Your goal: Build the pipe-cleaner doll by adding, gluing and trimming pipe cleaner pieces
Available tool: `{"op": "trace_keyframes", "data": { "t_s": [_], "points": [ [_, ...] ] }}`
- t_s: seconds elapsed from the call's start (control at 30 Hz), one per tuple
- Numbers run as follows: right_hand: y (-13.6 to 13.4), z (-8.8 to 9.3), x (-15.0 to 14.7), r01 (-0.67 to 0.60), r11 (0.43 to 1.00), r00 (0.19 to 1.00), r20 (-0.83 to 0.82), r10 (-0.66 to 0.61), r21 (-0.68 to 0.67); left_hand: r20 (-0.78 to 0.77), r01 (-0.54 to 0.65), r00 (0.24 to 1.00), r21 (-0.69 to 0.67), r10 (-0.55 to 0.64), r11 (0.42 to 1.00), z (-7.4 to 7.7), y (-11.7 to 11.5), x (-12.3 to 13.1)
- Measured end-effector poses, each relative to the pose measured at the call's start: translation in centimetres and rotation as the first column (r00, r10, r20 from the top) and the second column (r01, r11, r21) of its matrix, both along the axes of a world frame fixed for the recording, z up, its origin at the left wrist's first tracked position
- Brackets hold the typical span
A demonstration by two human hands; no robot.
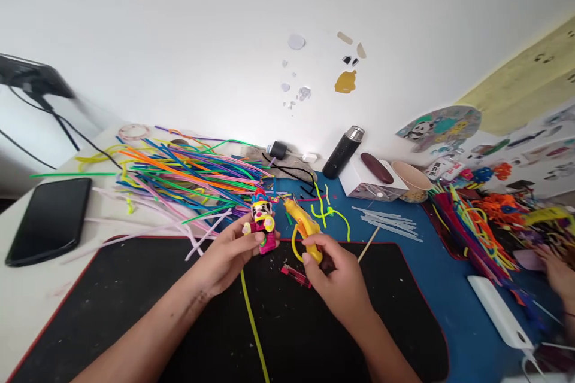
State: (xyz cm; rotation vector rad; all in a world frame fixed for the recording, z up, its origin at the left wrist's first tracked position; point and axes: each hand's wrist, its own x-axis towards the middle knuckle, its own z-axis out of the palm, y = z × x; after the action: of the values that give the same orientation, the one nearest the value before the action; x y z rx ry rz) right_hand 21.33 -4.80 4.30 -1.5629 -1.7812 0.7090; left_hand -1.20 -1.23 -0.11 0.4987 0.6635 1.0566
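Note:
My left hand [231, 254] is closed around a small colourful figure [262, 215], which looks made of fuzzy craft stems. It has a white-and-black face, a blue and red top, yellow-white paws and a magenta body. To its right, my right hand [335, 272] grips a yellow hand tool [303, 215] with a narrow tip and a curved loop like a handle; its exact kind is unclear. The tip points up and left, beside the figure but apart from it. Below the tool a small red item [295, 276] lies on the black mat [202, 335]. A yellow-green craft stem [254, 329] runs down the mat.
Many coloured craft stems [179, 170] cover the left back. A black phone [49, 221] lies at left. Behind stand a black flask [342, 152], a white box [366, 182] and a bowl [411, 182]. Glue sticks [389, 222] lie right. Another person's hand [557, 272] is at far right.

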Motion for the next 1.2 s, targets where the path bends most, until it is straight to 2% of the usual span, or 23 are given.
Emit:
{"op": "trace_keyframes", "data": {
  "t_s": [0.2,0.37,0.53,0.6,0.73,1.0,1.2],
  "points": [
    [2.2,-2.2,-3.8,-0.065,0.997,0.997,-0.038,0.067,0.039,0.131,-0.005,0.991,0.009,0.004,1.000,0.6,-0.3,0.2],
    [2.7,-2.5,-4.6,-0.139,0.990,0.978,-0.156,0.139,0.009,0.153,-0.045,0.987,-0.020,0.047,0.999,1.1,0.0,0.0],
    [3.0,-2.7,-4.5,-0.236,0.971,0.924,-0.316,0.215,-0.031,0.127,-0.114,0.985,-0.030,0.117,0.993,1.0,0.1,-0.2],
    [3.2,-3.1,-4.7,-0.222,0.972,0.904,-0.387,0.179,-0.071,0.114,-0.119,0.986,-0.015,0.120,0.993,1.0,0.1,-0.2],
    [4.0,-3.9,-5.4,-0.131,0.979,0.839,-0.543,0.024,-0.159,0.087,-0.112,0.990,0.030,0.109,0.993,0.9,0.0,-0.1],
    [4.7,-5.0,-6.9,-0.027,0.980,0.664,-0.736,-0.130,-0.198,0.076,-0.106,0.992,0.059,0.101,0.993,0.9,-0.4,0.2],
    [4.4,-6.2,-7.7,-0.069,0.937,0.567,-0.786,-0.245,-0.342,0.052,-0.108,0.993,0.054,0.106,0.993,0.2,-0.4,0.1]
  ]
}}
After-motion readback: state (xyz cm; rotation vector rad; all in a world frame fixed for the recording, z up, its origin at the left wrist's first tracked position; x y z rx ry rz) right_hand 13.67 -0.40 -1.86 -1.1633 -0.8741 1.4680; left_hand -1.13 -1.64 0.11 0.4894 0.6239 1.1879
